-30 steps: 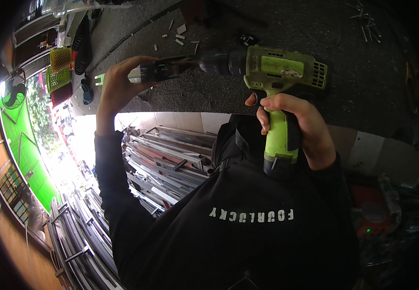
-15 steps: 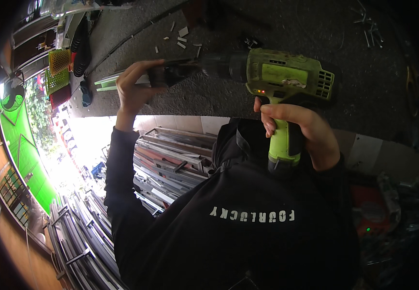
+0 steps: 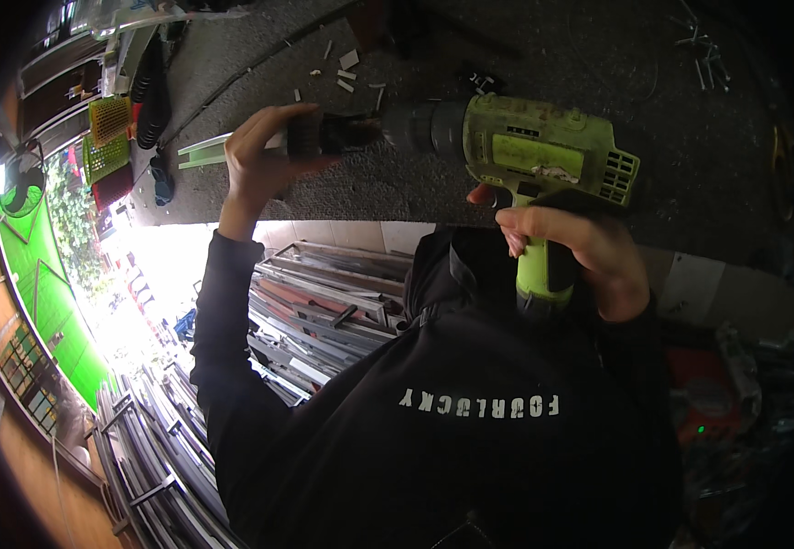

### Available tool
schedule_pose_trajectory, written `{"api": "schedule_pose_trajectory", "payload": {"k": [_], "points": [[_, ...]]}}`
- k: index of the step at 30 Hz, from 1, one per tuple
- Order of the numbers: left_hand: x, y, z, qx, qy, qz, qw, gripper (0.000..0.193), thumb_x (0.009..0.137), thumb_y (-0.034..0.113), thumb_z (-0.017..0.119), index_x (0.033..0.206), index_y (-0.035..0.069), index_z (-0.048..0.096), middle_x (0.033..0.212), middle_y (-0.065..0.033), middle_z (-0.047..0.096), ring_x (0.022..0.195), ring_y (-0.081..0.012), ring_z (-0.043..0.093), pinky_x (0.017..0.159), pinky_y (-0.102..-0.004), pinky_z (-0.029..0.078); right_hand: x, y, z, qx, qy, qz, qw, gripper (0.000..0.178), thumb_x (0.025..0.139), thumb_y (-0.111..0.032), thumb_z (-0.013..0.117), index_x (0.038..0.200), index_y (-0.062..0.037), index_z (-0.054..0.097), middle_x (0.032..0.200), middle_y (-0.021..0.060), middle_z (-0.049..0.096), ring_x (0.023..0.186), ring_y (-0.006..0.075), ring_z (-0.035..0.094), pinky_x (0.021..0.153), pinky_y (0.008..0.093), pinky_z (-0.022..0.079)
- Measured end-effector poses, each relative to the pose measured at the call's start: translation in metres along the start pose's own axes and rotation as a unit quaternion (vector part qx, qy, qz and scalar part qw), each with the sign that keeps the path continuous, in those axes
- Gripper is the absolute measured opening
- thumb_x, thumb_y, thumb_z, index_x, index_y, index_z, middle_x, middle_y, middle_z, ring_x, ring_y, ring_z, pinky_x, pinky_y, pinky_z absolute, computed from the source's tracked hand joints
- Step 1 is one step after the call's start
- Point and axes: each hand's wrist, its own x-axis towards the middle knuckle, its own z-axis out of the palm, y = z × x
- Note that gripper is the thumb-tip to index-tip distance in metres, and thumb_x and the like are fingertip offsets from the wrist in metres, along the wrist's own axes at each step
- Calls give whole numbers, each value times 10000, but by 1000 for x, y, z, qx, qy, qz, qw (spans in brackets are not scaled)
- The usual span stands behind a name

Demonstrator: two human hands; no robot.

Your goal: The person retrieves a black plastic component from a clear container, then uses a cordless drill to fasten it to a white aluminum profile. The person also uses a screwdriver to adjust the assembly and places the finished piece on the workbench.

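Observation:
My right hand [image 3: 584,247] is wrapped around the grip of a yellow-green cordless drill [image 3: 534,151], with a finger by the trigger. The drill lies level above the dark work surface, its dark chuck [image 3: 429,126] pointing left. My left hand [image 3: 264,160] grips a dark workpiece [image 3: 310,135] in front of the chuck, thumb below and fingers above. Pale green-white strips [image 3: 203,153] stick out to the left behind that hand. Shadow and blur hide the workpiece's exact kind and where the drill's tip meets it.
Small white offcuts [image 3: 347,73] and several loose screws [image 3: 710,64] lie on the dark work surface [image 3: 269,91]. Mesh baskets [image 3: 108,146] hang at the left. Long metal profiles [image 3: 324,293] are stacked below the surface's edge. A red device [image 3: 703,393] sits at the lower right.
The drill's grip has risen slightly, and my left hand has shifted a little right with the workpiece. Small red lights on the drill, visible earlier, no longer show.

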Motion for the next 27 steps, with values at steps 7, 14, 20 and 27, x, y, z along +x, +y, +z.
{"api": "schedule_pose_trajectory", "payload": {"k": [7, 14, 20, 27], "points": [[4, -9, -13, 29, -14, -6, 999, 518, 903, 577, 606, 1007, 83, 722, 966, -103, 727, 845, -300, 718, 726, -399, 561, 3, -5, -1, 34, 8, -6, 999, 300, 848, -85, 713, 1114, 50, 688, 755, 51, 669, 625, 112, 614, 614, 282, 523], [-16, -30, 14, 187, 159, -65, 967, 668, 1060, 457, 239, 752, 50, 670, 677, -120, 659, 604, -306, 659, 590, -380, 506, 4, -1, -2, 33, -14, 53, 998, 201, 848, -91, 705, 1012, 23, 686, 731, 37, 652, 629, 111, 620, 617, 279, 529], [-18, -22, 24, 152, 217, -112, 958, 557, 1023, 272, 332, 635, 26, 647, 601, -89, 650, 528, -260, 626, 597, -362, 496, 5, 1, 3, 7, 3, 31, 999, 153, 862, -84, 692, 979, 12, 676, 745, 42, 650, 626, 117, 618, 600, 275, 528], [-13, -23, 25, 158, 211, -88, 961, 514, 1011, 250, 369, 605, 32, 599, 597, -92, 642, 522, -271, 625, 570, -363, 488, 12, -4, -2, 14, -18, 27, 999, 147, 859, -74, 702, 971, 17, 672, 726, 44, 644, 620, 115, 615, 595, 271, 524]]}}
